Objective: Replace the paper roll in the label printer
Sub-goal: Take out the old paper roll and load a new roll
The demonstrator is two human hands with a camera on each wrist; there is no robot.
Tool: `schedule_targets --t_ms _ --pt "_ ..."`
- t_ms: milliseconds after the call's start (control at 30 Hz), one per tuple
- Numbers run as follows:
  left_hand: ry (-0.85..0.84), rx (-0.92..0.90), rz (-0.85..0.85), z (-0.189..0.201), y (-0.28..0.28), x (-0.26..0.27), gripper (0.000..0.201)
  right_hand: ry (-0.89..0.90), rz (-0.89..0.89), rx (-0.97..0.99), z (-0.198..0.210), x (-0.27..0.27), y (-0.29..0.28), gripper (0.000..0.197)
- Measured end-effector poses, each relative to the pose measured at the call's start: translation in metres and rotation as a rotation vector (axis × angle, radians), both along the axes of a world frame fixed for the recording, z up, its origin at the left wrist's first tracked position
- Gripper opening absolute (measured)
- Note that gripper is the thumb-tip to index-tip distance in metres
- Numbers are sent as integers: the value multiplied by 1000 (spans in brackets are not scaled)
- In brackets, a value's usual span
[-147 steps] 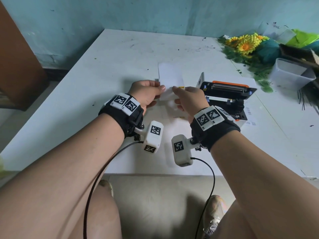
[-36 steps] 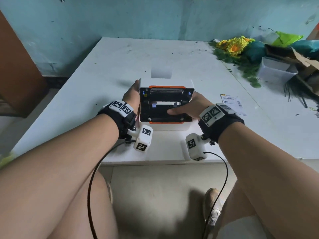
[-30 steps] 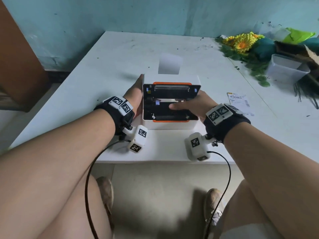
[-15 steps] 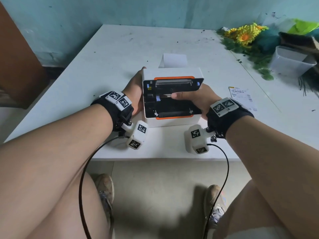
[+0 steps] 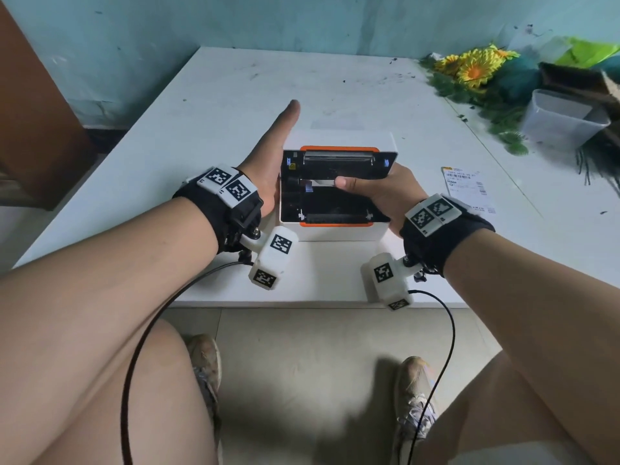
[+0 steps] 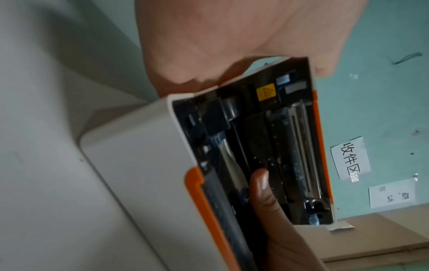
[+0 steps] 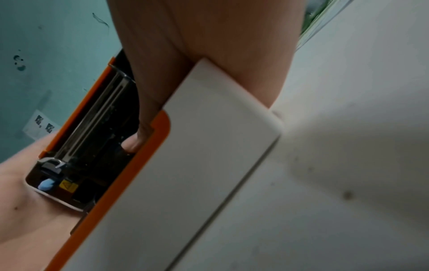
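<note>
At frame centre, the label printer (image 5: 337, 186) sits lid-up on the desk (image 5: 208, 95). Our flat left hand (image 5: 268, 162) braces it; our right hand (image 5: 375, 193) grips its wall, thumb inside. We feed squarely.

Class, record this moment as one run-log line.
printer: lid open, on table | left hand: flat against printer's left side | right hand: grips right side, thumb inside bay

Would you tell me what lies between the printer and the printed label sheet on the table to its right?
In the head view, only the right hand gripping the printer and bare table lie before the label sheet.
</note>
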State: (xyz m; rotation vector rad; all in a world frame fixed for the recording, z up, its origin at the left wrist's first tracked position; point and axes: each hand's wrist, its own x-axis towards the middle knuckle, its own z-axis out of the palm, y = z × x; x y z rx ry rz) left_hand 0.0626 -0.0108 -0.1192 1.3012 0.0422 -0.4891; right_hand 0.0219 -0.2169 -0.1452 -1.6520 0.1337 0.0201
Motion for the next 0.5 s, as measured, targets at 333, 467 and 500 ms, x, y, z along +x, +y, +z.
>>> schedule_targets --t_ms 333,467,500 --pt "41 61 -87 4 11 -2 54 91 380 190 16 3 -19 86" --pt "30 81 -73 4 11 -1 43 133 467 208 23 0 -23 103" --pt "30 87 -72 4 11 -1 43 156 457 224 24 -1 -23 103"
